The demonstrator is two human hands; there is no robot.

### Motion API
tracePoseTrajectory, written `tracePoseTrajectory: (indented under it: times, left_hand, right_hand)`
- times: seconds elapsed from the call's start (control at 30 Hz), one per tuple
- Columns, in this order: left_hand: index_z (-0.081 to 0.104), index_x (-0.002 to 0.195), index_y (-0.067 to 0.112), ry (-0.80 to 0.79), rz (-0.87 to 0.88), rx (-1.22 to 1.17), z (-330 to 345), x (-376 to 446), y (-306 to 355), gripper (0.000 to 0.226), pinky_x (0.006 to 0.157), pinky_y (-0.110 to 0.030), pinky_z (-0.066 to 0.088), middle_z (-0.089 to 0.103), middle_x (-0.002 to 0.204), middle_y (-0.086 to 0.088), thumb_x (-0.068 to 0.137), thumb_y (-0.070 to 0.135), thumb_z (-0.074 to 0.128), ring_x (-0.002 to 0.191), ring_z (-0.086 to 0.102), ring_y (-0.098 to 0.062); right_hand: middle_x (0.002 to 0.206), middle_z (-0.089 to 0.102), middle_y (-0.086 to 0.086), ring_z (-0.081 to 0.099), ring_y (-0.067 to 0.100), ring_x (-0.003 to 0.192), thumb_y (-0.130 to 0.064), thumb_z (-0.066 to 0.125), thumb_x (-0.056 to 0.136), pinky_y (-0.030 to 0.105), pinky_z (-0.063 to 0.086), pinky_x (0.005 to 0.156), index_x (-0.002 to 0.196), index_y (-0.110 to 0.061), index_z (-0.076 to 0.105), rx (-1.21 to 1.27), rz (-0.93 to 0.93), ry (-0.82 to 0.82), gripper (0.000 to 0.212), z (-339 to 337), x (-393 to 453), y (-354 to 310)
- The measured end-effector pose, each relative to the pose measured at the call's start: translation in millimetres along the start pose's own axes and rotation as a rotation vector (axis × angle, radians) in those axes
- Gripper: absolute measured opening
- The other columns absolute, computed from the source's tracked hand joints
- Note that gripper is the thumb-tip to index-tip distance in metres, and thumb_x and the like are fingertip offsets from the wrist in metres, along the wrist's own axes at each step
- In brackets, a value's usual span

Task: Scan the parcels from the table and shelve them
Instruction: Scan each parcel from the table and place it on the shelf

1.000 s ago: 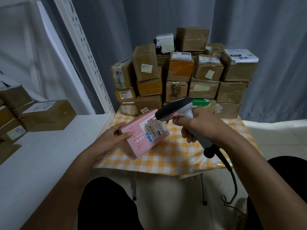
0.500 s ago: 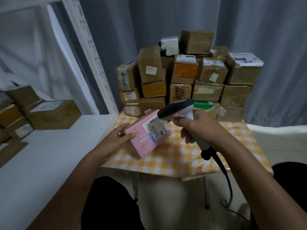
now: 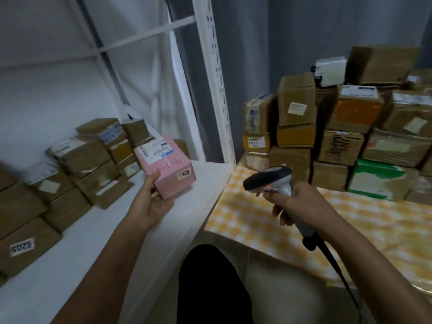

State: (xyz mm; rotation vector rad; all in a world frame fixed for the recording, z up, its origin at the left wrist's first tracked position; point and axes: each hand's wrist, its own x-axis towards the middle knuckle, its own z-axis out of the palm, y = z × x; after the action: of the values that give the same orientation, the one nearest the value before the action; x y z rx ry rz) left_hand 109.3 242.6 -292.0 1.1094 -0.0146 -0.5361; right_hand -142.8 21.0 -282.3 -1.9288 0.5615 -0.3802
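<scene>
The left hand [image 3: 153, 202] grips a pink parcel [image 3: 165, 164] from below, thumb on its near face, holding it above the white shelf [image 3: 98, 249] beside the stacked brown boxes [image 3: 77, 164]. To its right, the right hand [image 3: 297, 204] is curled round the handle of a barcode scanner [image 3: 271, 180] over the checked table [image 3: 257, 220].

My left grip [image 3: 154, 202] holds a parcel [image 3: 164, 164] above the shelf [image 3: 98, 235], which lies to my left. Behind and left of that parcel, shelved boxes [image 3: 77, 164] sit in stacked rows running toward the back wall. The bench [image 3: 350, 220] stands to the right, touching the shelf's upright post [image 3: 217, 85]. My right grip [image 3: 294, 202] holds the scanner [image 3: 268, 178] over the bench's near left corner. A pile of parcels [image 3: 339, 132] is stacked along the bench's far side.
</scene>
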Motion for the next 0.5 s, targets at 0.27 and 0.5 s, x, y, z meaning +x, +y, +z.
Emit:
tracePoseTrajectory:
  times: [0.27, 0.5]
  left_hand:
    - [0.059, 0.130, 0.016, 0.120, 0.070, 0.010, 17.2, 40.0, 43.2, 0.043, 0.054, -0.031, 0.060, 0.079, 0.087, -0.008, 0.094, 0.036, 0.069, 0.075, 0.077, -0.018]
    - [0.047, 0.137, 0.028, 0.246, 0.077, 0.064, 38.6, 111.8, 79.7, 0.065, 0.052, -0.038, 0.061, 0.073, 0.113, -0.005, 0.084, 0.042, 0.081, 0.094, 0.072, -0.022]
  right_hand:
    - [0.064, 0.072, 0.003, 0.064, 0.014, 0.048, -0.024, 0.063, 0.097, 0.021, 0.052, 0.047, 0.087, -0.015, 0.066, -0.052, 0.036, -0.018, 0.014, 6.4, 18.9, -1.8]
    - [0.065, 0.073, 0.005, 0.065, 0.015, 0.049, -0.026, 0.064, 0.097, 0.024, 0.051, 0.049, 0.093, -0.012, 0.067, -0.060, 0.081, -0.016, 0.015, 6.8, 36.1, 5.6]
